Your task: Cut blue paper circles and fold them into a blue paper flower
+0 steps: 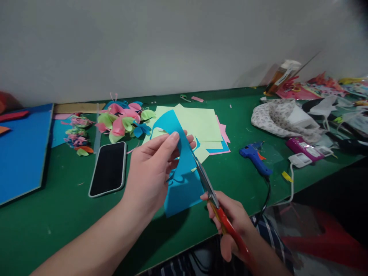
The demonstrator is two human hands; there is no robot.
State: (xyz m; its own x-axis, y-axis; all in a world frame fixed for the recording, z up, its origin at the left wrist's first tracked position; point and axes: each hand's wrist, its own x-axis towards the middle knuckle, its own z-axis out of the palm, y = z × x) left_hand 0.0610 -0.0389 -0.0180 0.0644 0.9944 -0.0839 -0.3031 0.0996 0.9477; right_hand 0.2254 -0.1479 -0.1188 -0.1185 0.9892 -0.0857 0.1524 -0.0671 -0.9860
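Between the thumb and fingers of my left hand [156, 163] is a sheet of blue paper [184, 195], held up above the table with a curved piece cut out of its left side. My right hand [234, 214] grips a pair of scissors [227, 222] with red-orange handles. Their blades point up and away, touching the right edge of the blue paper just below my left fingertips. Behind the paper lies a stack of pale green sheets [198, 120], with pink and blue sheets showing under it.
Left of my hands lie a phone [108, 168], paper flowers [123, 120], a paper bundle [79, 134] and a blue board [23, 153]. To the right are a blue glue gun [257, 158], a purple power strip [304, 148], a patterned cloth [276, 117] and a bottle [281, 78] by the wall.
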